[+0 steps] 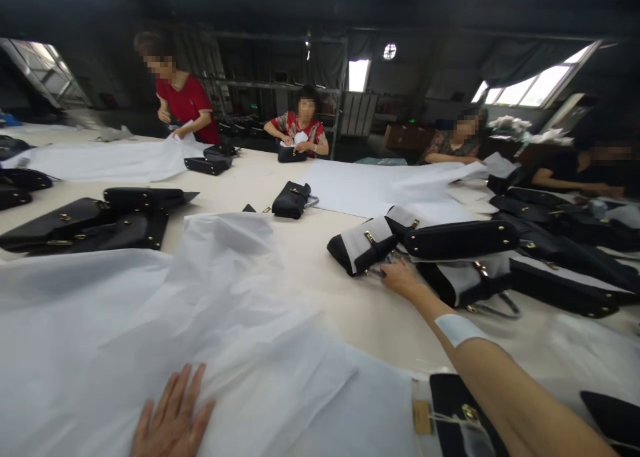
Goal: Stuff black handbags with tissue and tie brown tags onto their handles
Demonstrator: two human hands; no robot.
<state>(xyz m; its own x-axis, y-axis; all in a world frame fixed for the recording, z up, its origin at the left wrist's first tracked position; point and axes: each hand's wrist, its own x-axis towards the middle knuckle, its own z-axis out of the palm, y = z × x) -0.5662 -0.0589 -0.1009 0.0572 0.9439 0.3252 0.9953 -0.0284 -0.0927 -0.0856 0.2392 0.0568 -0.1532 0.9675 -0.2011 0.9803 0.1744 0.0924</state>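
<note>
My left hand point(173, 414) lies flat with its fingers spread on a large white sheet of tissue paper point(240, 350) at the near edge of the table. Stretched far out to the right, my right hand point(400, 277) has its fingers closed at the handle of a black handbag point(361, 245). That bag has a gold clasp and a pale wrap across its front; the exact grip is small and partly hidden. Around this hand sit more black handbags, one showing its studded base point(463, 239), another with a pale wrap point(465, 280) just below.
A black bag with a tan tag point(423, 417) lies near my right forearm. More black bags point(100, 220) are piled at the left, and one bag point(293, 200) stands mid-table. Several people work across the table, one in red point(185, 107) beside another white sheet point(115, 158).
</note>
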